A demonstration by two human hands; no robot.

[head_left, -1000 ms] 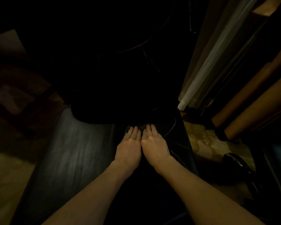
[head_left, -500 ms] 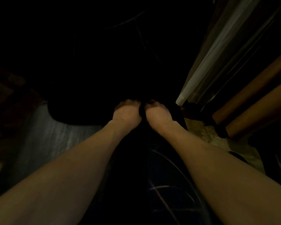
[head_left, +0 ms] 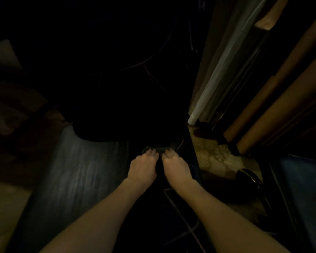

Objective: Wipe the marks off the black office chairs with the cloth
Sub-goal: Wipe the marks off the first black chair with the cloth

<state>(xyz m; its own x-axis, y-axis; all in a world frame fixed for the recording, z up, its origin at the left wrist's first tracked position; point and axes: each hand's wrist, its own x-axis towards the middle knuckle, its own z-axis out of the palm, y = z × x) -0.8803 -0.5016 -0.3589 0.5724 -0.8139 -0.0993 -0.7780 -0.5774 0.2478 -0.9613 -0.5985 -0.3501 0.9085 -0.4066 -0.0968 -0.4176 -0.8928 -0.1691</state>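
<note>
Both hands have slid back toward the near side, left hand (head_left: 142, 166) and right hand (head_left: 175, 166) pressing the dark cloth (head_left: 158, 149) flat-fingered against the chair seat (head_left: 77, 170), suggesting another wiping stroke.

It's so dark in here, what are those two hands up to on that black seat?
A person is leaning over a black chair seat with both hands side by side near its back edge. The left hand and right hand press down with fingers slightly bent on a dark cloth, which is barely visible in the dim light. It looks like wiping work on the seat. Thin pale marks show on the surface nearer the person.
</note>
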